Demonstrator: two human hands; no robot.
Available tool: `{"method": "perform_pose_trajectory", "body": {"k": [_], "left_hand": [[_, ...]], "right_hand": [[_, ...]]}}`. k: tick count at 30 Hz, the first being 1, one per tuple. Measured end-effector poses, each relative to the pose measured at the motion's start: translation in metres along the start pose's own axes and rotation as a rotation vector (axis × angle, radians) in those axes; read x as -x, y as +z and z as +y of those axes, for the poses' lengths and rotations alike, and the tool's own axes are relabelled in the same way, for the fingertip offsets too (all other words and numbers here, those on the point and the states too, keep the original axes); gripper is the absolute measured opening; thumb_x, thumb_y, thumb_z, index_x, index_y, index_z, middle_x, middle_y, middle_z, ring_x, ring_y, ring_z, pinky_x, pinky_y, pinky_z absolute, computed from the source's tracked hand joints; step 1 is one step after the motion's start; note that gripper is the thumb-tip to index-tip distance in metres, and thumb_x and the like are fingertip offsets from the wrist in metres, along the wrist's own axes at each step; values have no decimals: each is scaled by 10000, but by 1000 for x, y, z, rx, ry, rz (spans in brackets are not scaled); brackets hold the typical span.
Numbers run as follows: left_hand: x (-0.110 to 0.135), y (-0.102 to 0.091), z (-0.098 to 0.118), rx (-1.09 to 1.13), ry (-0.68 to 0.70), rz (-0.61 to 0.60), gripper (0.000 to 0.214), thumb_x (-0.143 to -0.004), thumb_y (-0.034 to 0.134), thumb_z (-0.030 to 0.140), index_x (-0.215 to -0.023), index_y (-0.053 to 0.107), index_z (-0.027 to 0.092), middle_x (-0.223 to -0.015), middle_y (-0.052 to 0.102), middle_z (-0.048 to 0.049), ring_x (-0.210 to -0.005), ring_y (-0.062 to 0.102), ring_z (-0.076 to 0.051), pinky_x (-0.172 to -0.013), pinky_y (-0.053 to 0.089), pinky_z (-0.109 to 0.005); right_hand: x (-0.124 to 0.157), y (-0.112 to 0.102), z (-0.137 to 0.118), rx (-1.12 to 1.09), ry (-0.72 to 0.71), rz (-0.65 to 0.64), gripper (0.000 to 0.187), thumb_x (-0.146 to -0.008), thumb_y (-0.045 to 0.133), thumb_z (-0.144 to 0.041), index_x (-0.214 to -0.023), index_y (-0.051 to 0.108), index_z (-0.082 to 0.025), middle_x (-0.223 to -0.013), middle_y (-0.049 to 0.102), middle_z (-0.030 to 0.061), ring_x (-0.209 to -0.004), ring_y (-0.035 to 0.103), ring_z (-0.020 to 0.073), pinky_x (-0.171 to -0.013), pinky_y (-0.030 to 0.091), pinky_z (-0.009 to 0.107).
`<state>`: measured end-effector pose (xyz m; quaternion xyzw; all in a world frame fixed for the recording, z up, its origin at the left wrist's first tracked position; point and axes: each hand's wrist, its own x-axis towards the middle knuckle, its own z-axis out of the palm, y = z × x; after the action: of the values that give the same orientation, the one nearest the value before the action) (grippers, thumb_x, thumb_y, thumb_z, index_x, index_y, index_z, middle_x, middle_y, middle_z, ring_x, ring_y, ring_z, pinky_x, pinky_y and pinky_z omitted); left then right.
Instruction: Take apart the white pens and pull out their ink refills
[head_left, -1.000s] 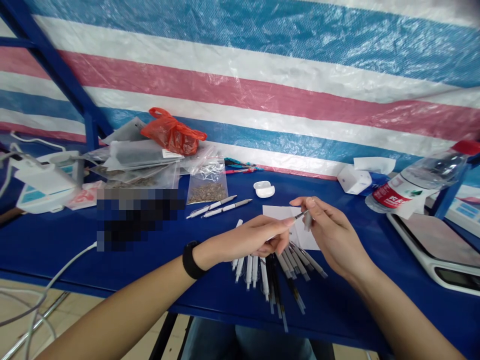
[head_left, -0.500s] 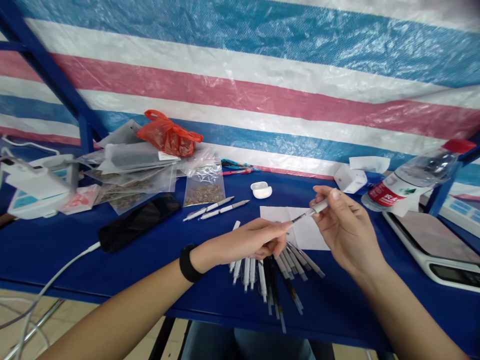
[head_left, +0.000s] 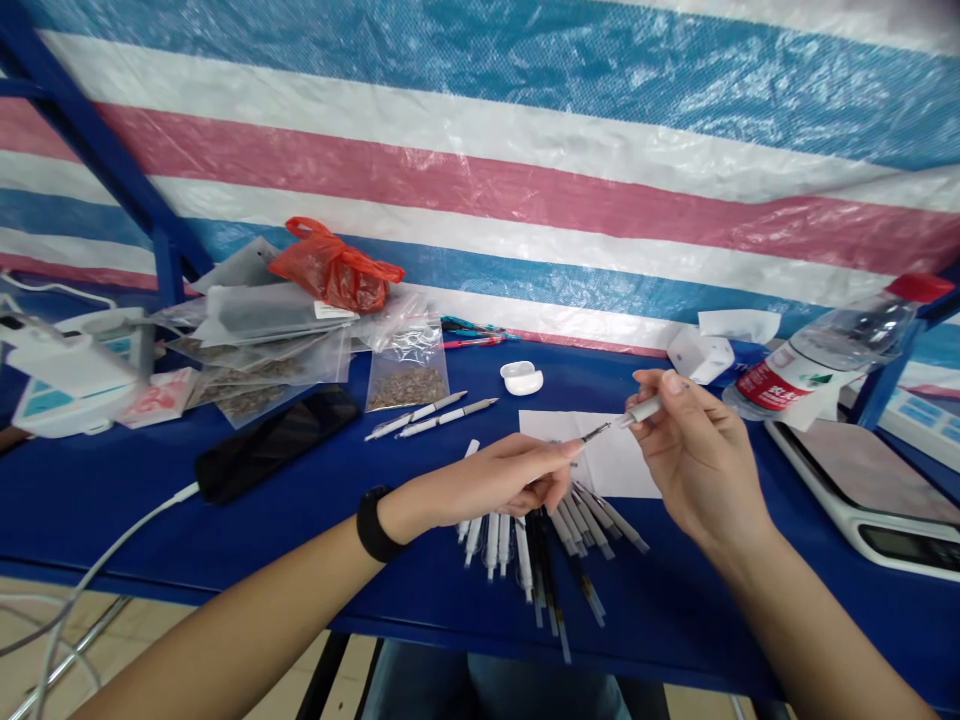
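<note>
My left hand (head_left: 517, 475) is closed on a pen refill (head_left: 598, 433), whose dark metallic tip points up and right past the thumb. Facing it, a grey pen barrel (head_left: 642, 411) is pinched between the thumb and fingers of my right hand (head_left: 694, 460). A small gap separates the refill's tip from the barrel's end. Beneath my hands lies a white sheet of paper (head_left: 619, 470). Grey barrel pieces (head_left: 592, 525), white pen barrels (head_left: 493, 548) and dark refills (head_left: 556, 605) fan out toward the table's front edge, partly hidden by my left hand.
Two white pens (head_left: 448, 418) lie beyond my left wrist, near an earbud case (head_left: 522, 379). Leftward are a phone (head_left: 277, 445) on a cable, plastic bags (head_left: 277, 315) and a red bag (head_left: 337, 268). A bottle (head_left: 817, 360) and a scale (head_left: 874, 480) stand right.
The refill's tip and the barrel's end have come apart, where before they met. More of the refill's tip shows now. My left hand has shifted slightly left.
</note>
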<state>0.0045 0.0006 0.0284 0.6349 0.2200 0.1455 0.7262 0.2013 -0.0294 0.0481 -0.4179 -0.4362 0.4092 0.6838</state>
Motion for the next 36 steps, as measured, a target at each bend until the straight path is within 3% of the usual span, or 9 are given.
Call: {"method": "perform_pose_trajectory", "body": {"k": [6, 16, 24, 27, 31, 36], "left_hand": [[0, 1, 2, 10, 13, -9, 562, -1023, 415, 579, -662, 524, 161, -545, 319, 58, -457, 267, -64, -464, 206, -251], [2, 1, 1, -43, 27, -35, 604, -988, 402, 678, -685, 513, 166, -580, 343, 63, -463, 244, -59, -462, 199, -250], [1, 2, 1, -173, 75, 8, 608, -977, 387, 696, -657, 461, 184, -552, 347, 70, -465, 302, -67, -482, 270, -248], [0, 0, -1, -242, 81, 32, 584, -989, 380, 660, -644, 429, 192, -550, 387, 65, -476, 334, -74, -512, 307, -252], [-2, 0, -4, -349, 96, 78, 542, -1010, 370, 586, -651, 445, 187, -581, 423, 52, -532, 392, -91, -561, 330, -259], [-2, 4, -3, -474, 121, 133, 480, -1014, 409, 526, -669, 422, 192, -601, 432, 51, -550, 408, -100, -572, 313, -262]], "right_hand": [[0, 2, 3, 2, 38, -6, 279, -668, 920, -495, -715, 803, -246, -746, 702, 17, -607, 581, 95, -570, 530, 196], [9, -2, 12, 253, 18, -363, 119, -827, 823, -356, -936, 840, -315, -796, 733, 8, -692, 660, 133, -629, 573, 230], [5, -1, 7, 189, 108, -387, 232, -704, 909, -339, -920, 840, -289, -782, 785, 34, -682, 723, 179, -644, 623, 290], [5, 1, 8, 230, 81, -333, 235, -645, 932, -387, -805, 825, -252, -741, 778, 40, -638, 717, 187, -595, 620, 294], [7, 5, 8, 360, -17, -256, 345, -615, 930, -487, -626, 727, -209, -591, 707, 25, -487, 621, 154, -454, 527, 259], [9, 3, 7, 623, -124, -277, 607, -725, 812, -648, -473, 489, -200, -385, 469, -36, -360, 403, 91, -378, 308, 234]]}}
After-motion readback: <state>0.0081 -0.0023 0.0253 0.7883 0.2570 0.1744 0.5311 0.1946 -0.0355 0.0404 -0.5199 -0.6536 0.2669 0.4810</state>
